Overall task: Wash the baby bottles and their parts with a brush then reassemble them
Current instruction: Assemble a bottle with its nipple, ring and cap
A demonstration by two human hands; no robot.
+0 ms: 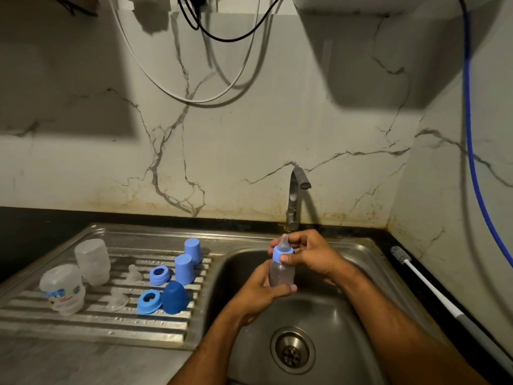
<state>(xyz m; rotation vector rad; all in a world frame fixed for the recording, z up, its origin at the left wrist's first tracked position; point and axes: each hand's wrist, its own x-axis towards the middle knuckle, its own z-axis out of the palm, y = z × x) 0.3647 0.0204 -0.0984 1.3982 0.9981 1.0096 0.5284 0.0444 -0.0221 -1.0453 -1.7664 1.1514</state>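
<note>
Above the drain (293, 350), 2 hands grasp a bottle (281, 275) over the sink (369, 262)

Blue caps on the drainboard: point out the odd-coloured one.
The dark blue cap, domed, nearest the camera beside a blue ring. The other two caps are light blue and flat-topped.

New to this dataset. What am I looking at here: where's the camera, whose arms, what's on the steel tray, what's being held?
No robot: a person's bare arms, filmed by one head-worn wide-angle camera looking down over a steel sink. The left hand grips a baby bottle by its body; the right hand pinches its blue collar, teat on top. On the ribbed drainboard lie two clear bottles, two loose teats, two blue rings and three blue caps. A long white bottle brush lies on the counter to the right. The tap shows no water running.
</note>
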